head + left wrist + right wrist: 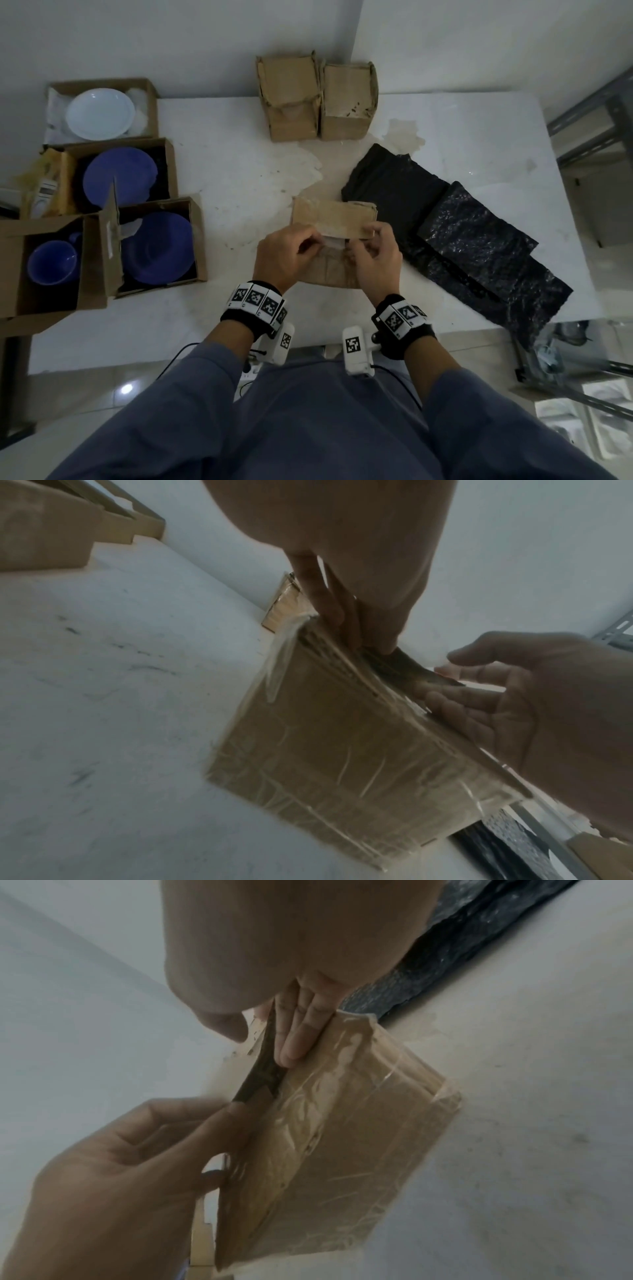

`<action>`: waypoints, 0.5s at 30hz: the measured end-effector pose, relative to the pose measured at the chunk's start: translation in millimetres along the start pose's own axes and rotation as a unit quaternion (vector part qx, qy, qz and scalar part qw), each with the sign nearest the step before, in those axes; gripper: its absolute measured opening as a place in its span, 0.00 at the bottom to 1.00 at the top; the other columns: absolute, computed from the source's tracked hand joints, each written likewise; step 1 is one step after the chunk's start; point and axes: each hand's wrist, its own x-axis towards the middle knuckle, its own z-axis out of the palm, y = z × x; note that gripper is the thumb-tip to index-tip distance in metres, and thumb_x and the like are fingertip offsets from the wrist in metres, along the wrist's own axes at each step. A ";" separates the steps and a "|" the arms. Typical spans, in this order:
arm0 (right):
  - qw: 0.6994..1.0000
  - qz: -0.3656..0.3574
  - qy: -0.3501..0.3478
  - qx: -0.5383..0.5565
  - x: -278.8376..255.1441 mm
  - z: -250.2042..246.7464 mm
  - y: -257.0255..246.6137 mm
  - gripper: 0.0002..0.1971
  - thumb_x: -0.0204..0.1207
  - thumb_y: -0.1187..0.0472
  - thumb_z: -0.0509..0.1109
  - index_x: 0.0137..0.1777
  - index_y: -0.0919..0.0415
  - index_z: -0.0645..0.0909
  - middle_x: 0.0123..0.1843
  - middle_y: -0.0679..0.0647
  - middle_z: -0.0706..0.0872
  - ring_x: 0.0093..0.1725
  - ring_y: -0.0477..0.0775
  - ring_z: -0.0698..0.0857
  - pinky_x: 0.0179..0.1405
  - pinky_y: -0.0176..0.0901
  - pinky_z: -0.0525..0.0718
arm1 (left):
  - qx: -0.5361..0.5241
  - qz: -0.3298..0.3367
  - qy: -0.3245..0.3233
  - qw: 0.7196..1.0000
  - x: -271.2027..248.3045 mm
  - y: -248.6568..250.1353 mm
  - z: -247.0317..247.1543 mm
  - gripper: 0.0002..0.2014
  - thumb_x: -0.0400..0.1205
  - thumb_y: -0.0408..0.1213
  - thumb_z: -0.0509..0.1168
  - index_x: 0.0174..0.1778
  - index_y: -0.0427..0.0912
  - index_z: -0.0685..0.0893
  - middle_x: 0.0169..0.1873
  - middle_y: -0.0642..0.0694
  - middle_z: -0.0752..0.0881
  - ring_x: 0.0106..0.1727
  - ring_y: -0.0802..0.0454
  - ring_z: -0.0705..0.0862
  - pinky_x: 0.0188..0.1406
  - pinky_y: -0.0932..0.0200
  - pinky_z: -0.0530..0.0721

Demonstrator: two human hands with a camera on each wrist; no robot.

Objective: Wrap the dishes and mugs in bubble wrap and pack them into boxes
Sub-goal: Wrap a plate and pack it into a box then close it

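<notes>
Head view: both hands, left (286, 255) and right (375, 260), pinch the box (334, 219) flaps; next, likely pull them open beside the wrap (455, 233).

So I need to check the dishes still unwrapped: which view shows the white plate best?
The head view: the white plate lies in full sight in the far-left open box. Neither wrist view shows it; both show only the left hand and right hand on the taped carton.
</notes>
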 end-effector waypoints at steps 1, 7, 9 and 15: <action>1.000 0.015 0.011 0.018 1.7 0.5 -0.2 0.07 0.77 0.62 0.69 0.54 0.56 0.78 0.36 0.58 0.89 0.35 0.54 0.89 0.36 0.50 0.89 | 0.000 0.006 -0.001 1.000 -0.7 -0.8 0.6 0.01 0.78 0.39 0.73 0.42 0.49 0.88 0.40 0.56 0.88 0.39 0.57 0.85 0.36 0.54 0.85; 0.996 0.059 0.062 -0.004 14.6 4.5 -0.2 0.09 0.77 0.59 0.75 0.52 0.53 0.77 0.29 0.58 0.88 0.27 0.55 0.88 0.31 0.53 0.90 | 0.008 0.026 -0.010 1.000 -1.6 -8.6 5.5 0.01 0.77 0.36 0.73 0.41 0.43 0.88 0.38 0.51 0.85 0.37 0.51 0.83 0.34 0.50 0.84; 0.996 0.043 0.065 -0.035 16.3 3.3 2.3 0.10 0.76 0.59 0.76 0.51 0.53 0.78 0.26 0.55 0.85 0.24 0.53 0.85 0.31 0.47 0.89 | 0.040 0.034 0.000 0.999 -4.4 -9.8 5.6 0.02 0.75 0.36 0.75 0.40 0.42 0.90 0.36 0.49 0.81 0.34 0.52 0.80 0.29 0.54 0.82; 0.996 0.023 0.056 -0.065 17.7 3.7 2.3 0.08 0.74 0.66 0.76 0.48 0.60 0.79 0.22 0.45 0.74 0.20 0.39 0.74 0.27 0.19 0.72 | 0.141 0.103 0.018 0.985 -4.8 -11.5 3.9 0.04 0.77 0.40 0.74 0.40 0.44 0.89 0.44 0.46 0.82 0.45 0.46 0.79 0.40 0.50 0.76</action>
